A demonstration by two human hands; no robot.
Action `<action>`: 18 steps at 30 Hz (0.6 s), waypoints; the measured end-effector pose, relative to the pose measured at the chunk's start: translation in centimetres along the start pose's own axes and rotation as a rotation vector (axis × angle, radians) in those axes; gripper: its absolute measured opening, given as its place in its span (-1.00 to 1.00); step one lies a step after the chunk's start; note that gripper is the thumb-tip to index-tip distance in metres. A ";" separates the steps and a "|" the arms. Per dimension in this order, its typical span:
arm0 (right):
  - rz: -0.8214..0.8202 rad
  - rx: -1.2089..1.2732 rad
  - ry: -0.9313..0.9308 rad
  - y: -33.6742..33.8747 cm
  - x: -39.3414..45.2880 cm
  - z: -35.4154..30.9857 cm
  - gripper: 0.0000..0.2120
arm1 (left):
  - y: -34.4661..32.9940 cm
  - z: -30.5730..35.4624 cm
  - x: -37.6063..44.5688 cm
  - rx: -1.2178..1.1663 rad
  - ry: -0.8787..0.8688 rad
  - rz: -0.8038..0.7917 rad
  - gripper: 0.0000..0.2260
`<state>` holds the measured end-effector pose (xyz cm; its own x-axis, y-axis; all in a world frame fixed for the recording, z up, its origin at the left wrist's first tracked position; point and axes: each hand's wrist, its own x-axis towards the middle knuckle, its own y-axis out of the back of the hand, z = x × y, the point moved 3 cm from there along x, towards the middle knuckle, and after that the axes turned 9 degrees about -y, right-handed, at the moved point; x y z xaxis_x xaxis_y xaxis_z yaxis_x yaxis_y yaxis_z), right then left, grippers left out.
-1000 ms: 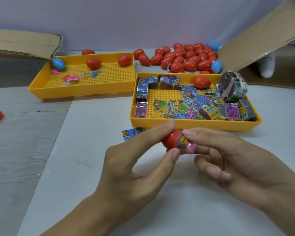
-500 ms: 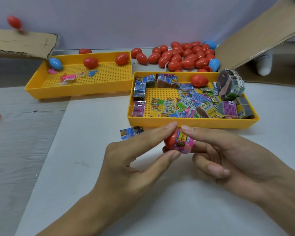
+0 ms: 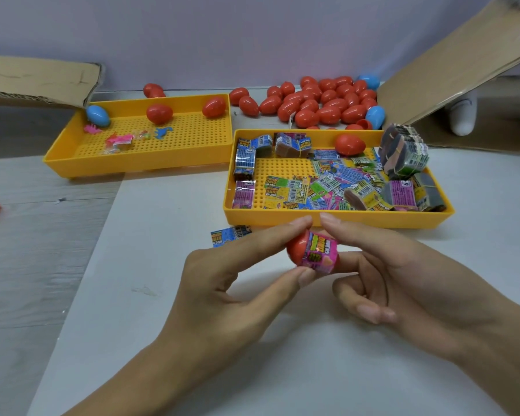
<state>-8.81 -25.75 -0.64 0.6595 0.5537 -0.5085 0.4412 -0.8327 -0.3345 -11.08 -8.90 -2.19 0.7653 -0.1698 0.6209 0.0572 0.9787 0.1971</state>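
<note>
Left tray: yellow tray (image 3: 72,159) with a blue egg, two red ones and small toy bits.
Loose sticker: blue sticker (image 3: 230,235) flat on the table; we see a barcode, but the words are blurred.
Left hand: our left hand (image 3: 222,289) pinches the egg's bare end.
Egg: red egg (image 3: 294,250), held above the table between both hands.
Label: pink label (image 3: 320,255) wraps the egg; we cannot read the lettering.
Right hand: our right hand (image 3: 403,280) grips the wrapped end.
Right tray: second tray (image 3: 342,219) holds barcoded stickers.

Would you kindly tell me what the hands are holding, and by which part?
A red egg in a pink label: left hand pinches its middle, top and bottom; right hand grips the labelled end.
</note>
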 end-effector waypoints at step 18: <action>0.429 -0.490 0.579 0.0 -1.2 -1.0 -0.74 | 0.2 -0.6 0.0 -0.133 0.104 0.032 -0.52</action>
<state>-8.99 -26.38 0.74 0.9758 0.2183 0.0151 0.2084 -0.9482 0.2399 -10.66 -8.66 -2.62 0.8300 -0.1317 0.5420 0.1103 0.9913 0.0720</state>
